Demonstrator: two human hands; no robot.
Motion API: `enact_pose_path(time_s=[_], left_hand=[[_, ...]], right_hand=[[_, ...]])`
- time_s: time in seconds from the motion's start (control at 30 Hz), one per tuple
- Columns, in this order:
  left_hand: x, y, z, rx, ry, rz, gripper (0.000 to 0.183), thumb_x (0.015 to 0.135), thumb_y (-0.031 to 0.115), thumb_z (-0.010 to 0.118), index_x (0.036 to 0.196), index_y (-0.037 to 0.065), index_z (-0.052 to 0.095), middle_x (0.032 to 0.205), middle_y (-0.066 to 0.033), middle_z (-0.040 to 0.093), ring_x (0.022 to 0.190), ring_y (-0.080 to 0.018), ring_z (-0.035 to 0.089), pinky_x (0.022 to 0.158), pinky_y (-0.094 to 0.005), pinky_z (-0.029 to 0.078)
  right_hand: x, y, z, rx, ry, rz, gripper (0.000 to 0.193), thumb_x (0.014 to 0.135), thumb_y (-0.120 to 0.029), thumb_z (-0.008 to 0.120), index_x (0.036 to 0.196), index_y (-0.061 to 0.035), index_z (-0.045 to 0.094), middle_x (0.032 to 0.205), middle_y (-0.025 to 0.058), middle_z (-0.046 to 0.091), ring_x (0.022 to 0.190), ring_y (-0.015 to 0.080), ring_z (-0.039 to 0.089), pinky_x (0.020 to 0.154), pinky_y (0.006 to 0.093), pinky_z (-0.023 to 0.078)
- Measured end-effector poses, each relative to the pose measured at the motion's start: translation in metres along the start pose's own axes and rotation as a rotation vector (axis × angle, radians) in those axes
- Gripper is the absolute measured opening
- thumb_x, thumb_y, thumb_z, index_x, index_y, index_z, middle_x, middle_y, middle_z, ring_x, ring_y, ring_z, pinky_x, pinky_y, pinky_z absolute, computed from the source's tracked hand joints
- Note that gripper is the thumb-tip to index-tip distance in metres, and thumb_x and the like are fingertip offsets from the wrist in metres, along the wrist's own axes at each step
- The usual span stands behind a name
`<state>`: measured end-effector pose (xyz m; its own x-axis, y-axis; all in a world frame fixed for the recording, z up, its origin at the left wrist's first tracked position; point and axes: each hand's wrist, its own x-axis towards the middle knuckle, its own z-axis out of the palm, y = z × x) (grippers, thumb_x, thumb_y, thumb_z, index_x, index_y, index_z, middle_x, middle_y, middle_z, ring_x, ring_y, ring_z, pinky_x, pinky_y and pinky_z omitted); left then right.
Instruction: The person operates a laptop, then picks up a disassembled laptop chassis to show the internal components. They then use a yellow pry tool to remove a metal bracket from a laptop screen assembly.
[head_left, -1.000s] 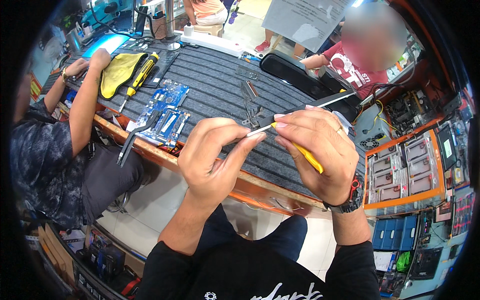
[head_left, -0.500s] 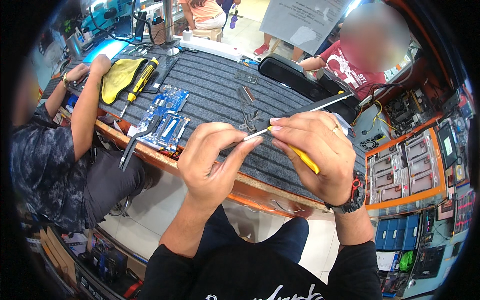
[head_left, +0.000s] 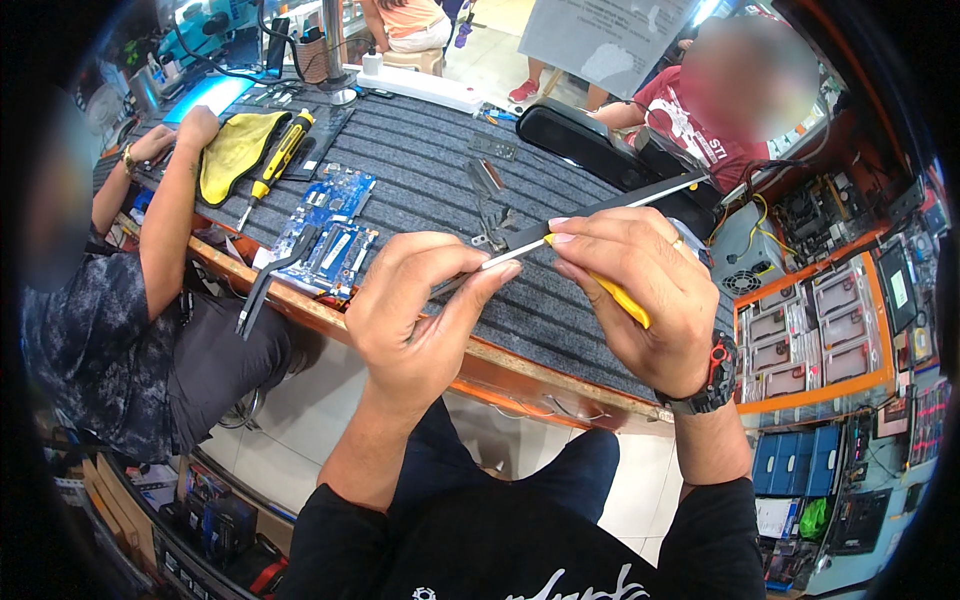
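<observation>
A long, thin dark panel with a light edge is held above the bench, seen nearly edge-on and slanting up to the right. My left hand is closed, pinching its near left end between thumb and fingers. Close by, my right hand is closed around a slim yellow tool; its tip lies at the panel's edge, beside the fingertips. The tool's exact kind is hard to make out. Left of my hands, a blue circuit board rests on the mat, with black tweezers lying across its near side and past the bench edge.
A ribbed grey mat covers the bench. A yellow-black screwdriver and a yellow cloth lie near a co-worker's arm at left. A black speaker stands at the far side, before another person. Orange-framed drawers are at right.
Both hands have shifted slightly apart, the left a little leftward and the right a little rightward. Panel and yellow tool are still held, and the panel's far end sits a bit higher.
</observation>
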<state>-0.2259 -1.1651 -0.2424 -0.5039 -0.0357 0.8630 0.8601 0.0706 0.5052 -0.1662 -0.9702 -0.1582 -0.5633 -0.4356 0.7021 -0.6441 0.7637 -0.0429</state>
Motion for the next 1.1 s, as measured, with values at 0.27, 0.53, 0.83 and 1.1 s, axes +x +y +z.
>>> enact_pose_path(time_s=[0.27,0.53,0.83,1.1], left_hand=[[0.001,0.001,-0.002,0.012,-0.006,0.008,0.025,0.075,-0.006,0.09,0.093,0.0,0.073,0.088,-0.0095,0.071,0.077,-0.0199,0.068,0.068,-0.0312,0.054],[0.001,0.004,-0.001,0.018,-0.017,-0.01,0.026,0.075,-0.007,0.09,0.092,-0.001,0.072,0.089,-0.0094,0.07,0.079,-0.0185,0.065,0.07,-0.0303,0.052],[0.0,0.003,-0.001,-0.004,-0.023,-0.023,0.025,0.074,-0.008,0.089,0.092,-0.002,0.073,0.09,-0.0106,0.071,0.079,-0.0205,0.067,0.07,-0.0313,0.054],[-0.001,0.003,-0.002,-0.019,-0.023,-0.059,0.025,0.075,-0.009,0.089,0.094,-0.003,0.073,0.09,-0.0109,0.071,0.079,-0.0203,0.067,0.07,-0.0313,0.054]], right_hand=[[0.001,0.0,-0.003,-0.015,-0.024,-0.002,0.03,0.08,0.0,0.082,0.109,-0.0021,0.073,0.108,0.0117,0.076,0.098,0.0307,0.073,0.086,0.0397,0.058],[0.0,0.001,-0.005,-0.003,-0.028,0.0,0.03,0.079,0.001,0.081,0.108,-0.0028,0.072,0.107,0.0119,0.075,0.098,0.031,0.073,0.085,0.0401,0.058],[0.005,0.005,-0.012,-0.011,-0.097,-0.003,0.024,0.082,-0.005,0.081,0.104,-0.0069,0.07,0.106,0.0064,0.074,0.099,0.0261,0.071,0.086,0.0387,0.053],[0.01,0.006,-0.011,0.006,-0.106,-0.016,0.023,0.084,-0.006,0.08,0.105,-0.0061,0.069,0.105,0.0078,0.073,0.1,0.0281,0.07,0.085,0.039,0.053]])
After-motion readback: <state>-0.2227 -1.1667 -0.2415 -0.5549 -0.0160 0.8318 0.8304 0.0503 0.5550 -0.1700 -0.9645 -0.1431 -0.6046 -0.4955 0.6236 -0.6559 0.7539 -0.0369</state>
